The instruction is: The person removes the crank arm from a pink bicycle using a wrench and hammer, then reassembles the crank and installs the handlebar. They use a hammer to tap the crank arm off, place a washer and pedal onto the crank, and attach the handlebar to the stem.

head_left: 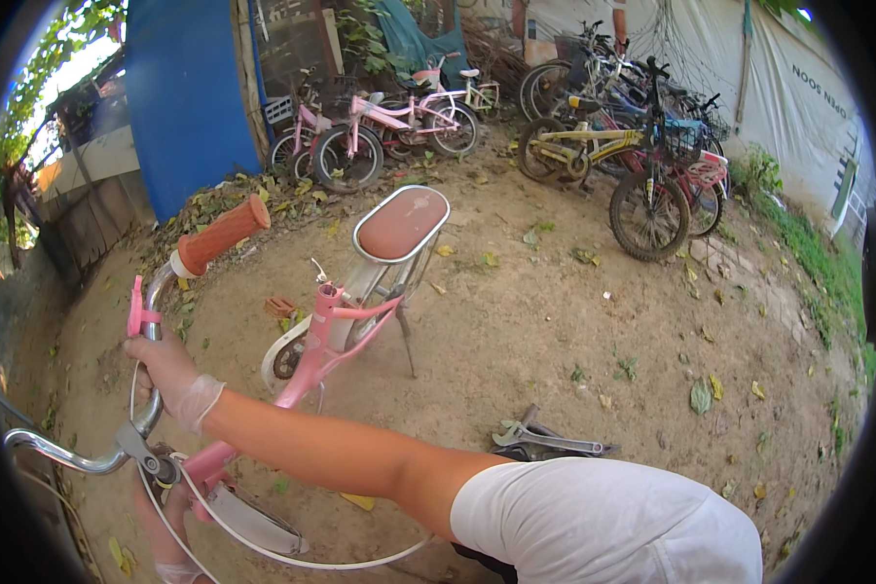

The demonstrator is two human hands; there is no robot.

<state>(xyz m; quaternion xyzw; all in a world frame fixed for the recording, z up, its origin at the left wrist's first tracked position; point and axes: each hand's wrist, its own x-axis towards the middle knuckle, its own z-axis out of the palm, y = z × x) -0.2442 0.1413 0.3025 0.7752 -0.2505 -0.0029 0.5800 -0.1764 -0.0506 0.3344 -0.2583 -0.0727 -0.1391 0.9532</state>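
Note:
A small pink bicycle (313,362) stands before me, with a chrome handlebar (154,411) turned to the left. My right hand (170,375), in a clear glove, is closed around the bar just below the pink brake lever (137,310). Beyond it, the bar ends in a brown grip (222,234). My left hand (168,521), also gloved, is low beside the grey stem (148,456); its fingers look bent, but cables and the stem partly hide them. A white cable (360,563) loops from the handlebar. Behind the bare seat tube sits a brown padded rear seat (402,223).
On the dirt to my right lie an adjustable wrench (545,440) and a dark tool or part beneath it. Pink bicycles (399,117) stand at the back; a yellow one (589,151) leans among others at the back right. A blue panel (180,107) rises at left.

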